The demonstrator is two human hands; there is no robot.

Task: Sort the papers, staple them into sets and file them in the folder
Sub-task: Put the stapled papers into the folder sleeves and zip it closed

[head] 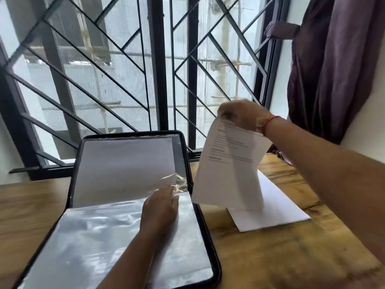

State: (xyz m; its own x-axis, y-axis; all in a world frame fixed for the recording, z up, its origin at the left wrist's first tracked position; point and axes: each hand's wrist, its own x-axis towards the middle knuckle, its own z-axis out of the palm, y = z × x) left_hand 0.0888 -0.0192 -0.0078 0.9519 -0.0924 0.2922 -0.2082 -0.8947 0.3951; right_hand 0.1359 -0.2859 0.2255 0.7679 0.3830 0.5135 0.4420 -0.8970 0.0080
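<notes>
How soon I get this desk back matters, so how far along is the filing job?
Done: a white sheet sits in the raised half of the open folder. In hand: the right hand pinches a printed set by its top, in the air beside the folder; the left hand rests flat on the lower clear sleeve. Left: a stack of papers lies on the table, unfiled. Staples cannot be made out.

Both forearms are bare right to the frame's edge, the left one entering at 6 o'clock and the right one at 4 o'clock. Behind the right hand (239, 115), about 3 o'clock from the picture's centre, a thin red thread band (270, 120) circles the wrist. Touching it on the hand side sits a small pale piece (260, 123), too blurred to identify. The left hand (160, 207) is bare.
</notes>
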